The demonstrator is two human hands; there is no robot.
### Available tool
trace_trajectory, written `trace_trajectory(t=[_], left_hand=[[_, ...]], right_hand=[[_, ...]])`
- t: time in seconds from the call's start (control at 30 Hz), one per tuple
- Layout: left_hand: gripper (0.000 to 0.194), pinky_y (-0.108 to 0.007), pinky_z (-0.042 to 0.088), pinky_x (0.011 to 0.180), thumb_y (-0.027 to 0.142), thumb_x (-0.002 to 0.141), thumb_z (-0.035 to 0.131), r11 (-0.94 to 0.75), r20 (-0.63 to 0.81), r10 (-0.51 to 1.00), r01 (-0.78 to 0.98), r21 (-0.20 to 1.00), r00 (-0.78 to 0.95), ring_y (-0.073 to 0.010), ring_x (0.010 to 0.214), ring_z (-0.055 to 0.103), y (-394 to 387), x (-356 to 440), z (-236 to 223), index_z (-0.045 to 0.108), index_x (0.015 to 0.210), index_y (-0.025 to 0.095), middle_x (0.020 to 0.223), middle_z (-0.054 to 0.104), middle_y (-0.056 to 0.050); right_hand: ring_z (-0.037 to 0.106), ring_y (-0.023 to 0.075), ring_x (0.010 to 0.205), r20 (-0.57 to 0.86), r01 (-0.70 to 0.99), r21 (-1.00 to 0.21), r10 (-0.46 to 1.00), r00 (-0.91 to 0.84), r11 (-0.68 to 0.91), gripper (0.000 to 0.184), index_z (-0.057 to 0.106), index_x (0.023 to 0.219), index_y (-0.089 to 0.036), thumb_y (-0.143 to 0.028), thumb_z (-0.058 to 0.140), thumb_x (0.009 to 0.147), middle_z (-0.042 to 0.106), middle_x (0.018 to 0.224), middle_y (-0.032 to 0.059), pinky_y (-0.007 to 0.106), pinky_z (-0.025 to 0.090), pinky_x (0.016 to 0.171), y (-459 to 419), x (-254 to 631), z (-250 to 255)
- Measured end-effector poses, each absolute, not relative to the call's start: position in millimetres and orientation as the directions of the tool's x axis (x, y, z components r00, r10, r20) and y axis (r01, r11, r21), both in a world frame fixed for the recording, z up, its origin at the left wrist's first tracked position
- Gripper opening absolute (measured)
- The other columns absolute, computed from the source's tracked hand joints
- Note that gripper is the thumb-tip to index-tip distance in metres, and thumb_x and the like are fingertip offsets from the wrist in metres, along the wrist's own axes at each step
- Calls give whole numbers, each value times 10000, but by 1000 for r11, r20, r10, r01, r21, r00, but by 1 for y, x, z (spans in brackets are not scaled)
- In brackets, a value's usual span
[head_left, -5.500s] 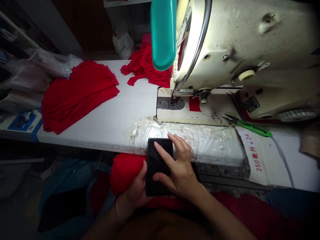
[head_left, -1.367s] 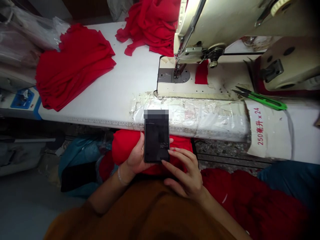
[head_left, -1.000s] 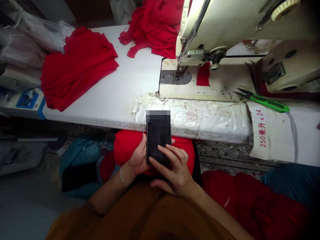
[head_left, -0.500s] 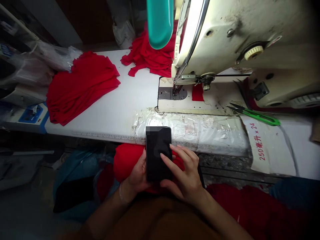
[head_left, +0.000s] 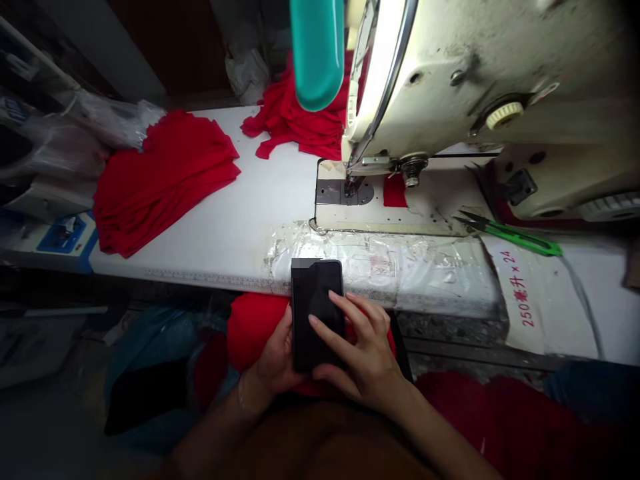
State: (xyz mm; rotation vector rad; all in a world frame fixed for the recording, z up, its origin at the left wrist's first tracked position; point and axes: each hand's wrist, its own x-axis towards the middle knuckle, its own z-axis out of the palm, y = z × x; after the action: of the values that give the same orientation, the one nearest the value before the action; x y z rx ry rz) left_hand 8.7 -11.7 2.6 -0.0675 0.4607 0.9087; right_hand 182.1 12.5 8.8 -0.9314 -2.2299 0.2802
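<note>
A dark smartphone (head_left: 309, 293) is held upright over my lap, at the front edge of the sewing table. My left hand (head_left: 278, 353) grips it from the left side, thumb along its edge. Over the screen, my right hand (head_left: 367, 347) has its fingers apart, the index fingertip at the middle of the glass and another finger near the right edge. The screen looks black. Red cloth (head_left: 255, 327) lies beneath the phone and hands, partly hidden by them.
A sewing machine (head_left: 450, 87) fills the upper right, with a small red piece (head_left: 395, 191) on its bed. Green thread snips (head_left: 520, 235) lie to the right. A stack of red fabric (head_left: 167, 180) rests at left, and a red heap (head_left: 310, 113) lies behind the needle.
My right hand has shifted a little left across the phone screen, its index fingertip now lower and further left. My left hand keeps its hold on the phone.
</note>
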Motion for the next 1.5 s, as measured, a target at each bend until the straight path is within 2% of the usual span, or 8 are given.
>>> trace_trajectory(t=[0.2, 0.47, 0.7, 0.93, 1.37, 1.5], left_hand=[[618, -343, 388, 1112, 507, 1037, 241, 637, -448, 718, -762, 114, 533, -228, 1191, 627, -13, 6, -3, 667, 1263, 120, 1243, 687, -114], [716, -331, 446, 1046, 524, 1040, 144, 645, -428, 714, -759, 92, 554, -215, 1135, 657, -11, 7, 0, 680, 1232, 90, 1213, 700, -124], [704, -299, 494, 969, 513, 1043, 165, 633, -455, 718, -765, 115, 526, -204, 1082, 679, -10, 8, 2, 715, 1160, 89, 1177, 716, -129], [662, -302, 476, 1002, 532, 1032, 243, 621, -429, 736, -774, 123, 523, -216, 1145, 650, -10, 9, 3, 697, 1194, 78, 1231, 690, -138], [686, -307, 484, 982, 514, 1044, 182, 617, -445, 731, -780, 106, 517, -204, 1079, 680, -10, 8, 1, 708, 1176, 93, 1171, 719, -120], [685, -317, 462, 1018, 517, 1042, 180, 614, -430, 740, -781, 114, 518, -209, 1114, 665, -10, 8, 0, 706, 1185, 102, 1199, 708, -120]], right_hand=[[399, 364, 1310, 530, 498, -451, 672, -518, 740, 521, 608, 1279, -230, -520, 664, 850, 446, 1436, 167, 567, 379, 1013, 2, 186, 3], [382, 367, 1324, 510, 502, -474, 690, -514, 724, 495, 611, 1279, -219, -499, 645, 872, 428, 1444, 180, 566, 371, 1012, -2, 186, 1], [402, 355, 1322, 533, 379, -501, 623, -572, 778, 425, 656, 1187, -232, -526, 620, 882, 507, 1401, 144, 556, 368, 1003, -5, 189, 2], [385, 352, 1333, 522, 370, -520, 629, -576, 770, 410, 654, 1189, -213, -498, 612, 897, 495, 1411, 153, 556, 351, 1015, -7, 189, 0], [391, 356, 1324, 520, 357, -528, 626, -582, 770, 400, 661, 1177, -211, -493, 615, 897, 489, 1415, 159, 560, 344, 1014, -5, 188, 3], [386, 355, 1327, 507, 367, -528, 631, -587, 766, 403, 654, 1191, -215, -489, 616, 898, 483, 1419, 154, 558, 342, 1018, -6, 189, 2]])
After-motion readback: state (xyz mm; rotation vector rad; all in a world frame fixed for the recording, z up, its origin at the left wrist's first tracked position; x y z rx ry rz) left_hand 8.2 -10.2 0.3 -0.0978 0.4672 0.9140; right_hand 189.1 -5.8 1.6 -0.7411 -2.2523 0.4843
